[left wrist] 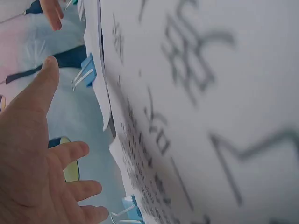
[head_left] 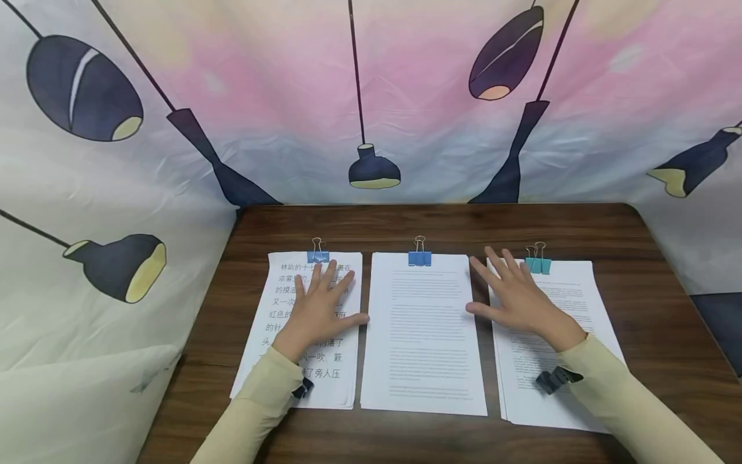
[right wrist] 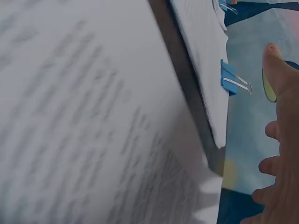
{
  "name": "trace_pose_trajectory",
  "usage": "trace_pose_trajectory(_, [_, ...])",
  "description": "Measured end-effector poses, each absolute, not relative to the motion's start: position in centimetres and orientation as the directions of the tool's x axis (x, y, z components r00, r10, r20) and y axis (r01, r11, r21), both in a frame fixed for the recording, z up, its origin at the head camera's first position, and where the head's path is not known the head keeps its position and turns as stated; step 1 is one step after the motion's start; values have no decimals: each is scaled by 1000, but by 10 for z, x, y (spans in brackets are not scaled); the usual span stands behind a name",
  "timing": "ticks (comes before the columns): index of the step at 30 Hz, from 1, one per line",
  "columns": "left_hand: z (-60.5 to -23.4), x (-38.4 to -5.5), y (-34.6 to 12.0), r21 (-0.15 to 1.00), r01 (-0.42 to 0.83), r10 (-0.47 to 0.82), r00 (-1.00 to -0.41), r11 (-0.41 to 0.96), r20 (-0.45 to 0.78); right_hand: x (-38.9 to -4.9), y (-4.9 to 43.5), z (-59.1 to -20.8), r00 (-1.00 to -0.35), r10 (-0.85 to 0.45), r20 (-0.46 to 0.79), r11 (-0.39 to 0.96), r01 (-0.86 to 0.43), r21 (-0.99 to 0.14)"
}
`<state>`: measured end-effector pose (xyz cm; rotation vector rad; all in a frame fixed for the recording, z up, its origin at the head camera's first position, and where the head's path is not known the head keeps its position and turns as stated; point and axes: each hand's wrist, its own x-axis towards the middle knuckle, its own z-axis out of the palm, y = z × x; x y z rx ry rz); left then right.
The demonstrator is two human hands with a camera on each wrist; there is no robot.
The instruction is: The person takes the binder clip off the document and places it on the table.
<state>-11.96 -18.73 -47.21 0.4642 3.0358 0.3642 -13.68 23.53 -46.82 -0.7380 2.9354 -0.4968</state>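
Three stacks of printed paper lie side by side, each with a binder clip at its top edge. My left hand (head_left: pixel 320 310), fingers spread, is over the left stack (head_left: pixel 261 361), which has large characters and a blue clip (head_left: pixel 317 256). The middle stack (head_left: pixel 426 335) has small print and a blue clip (head_left: pixel 420 258). Over the upper left part of the right stack (head_left: pixel 556 406) my right hand (head_left: pixel 518 303) spreads its fingers, near a teal clip (head_left: pixel 538 265). In the left wrist view the left hand (left wrist: pixel 28 149) shows straight fingers and holds nothing; the right hand (right wrist: pixel 285 130) likewise in its own view.
The stacks rest on a dark wooden table (head_left: pixel 429 438) with narrow gaps between them. Behind it hangs a cloth (head_left: pixel 290 77) printed with lamps. A small dark wrist camera (head_left: pixel 556 379) sits under the right sleeve (head_left: pixel 632 399).
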Motion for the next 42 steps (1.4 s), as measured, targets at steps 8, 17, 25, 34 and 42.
trace_pose_trajectory(8, [-442,-144,-231,127,311,321,-945,942,-62,-147,181,-459,-808,-586,54,753,-569,-331])
trace_pose_trajectory(17, [-424,-201,-264,329,157,152,-988,931,40,-182,98,-445,-695,-715,77,623,-683,-381])
trace_pose_trajectory(25, [-428,-175,-255,334,40,75,-993,942,-90,-212,30,-445,-631,-775,-35,563,-664,-492])
trace_pose_trajectory(34, [-458,-125,-226,290,48,114,-970,956,-216,-232,-27,-451,-590,-806,-41,538,-702,-466])
trace_pose_trajectory(42, [-464,-120,-220,329,4,125,-930,944,-347,-229,-58,-453,-594,-800,-79,590,-757,-283])
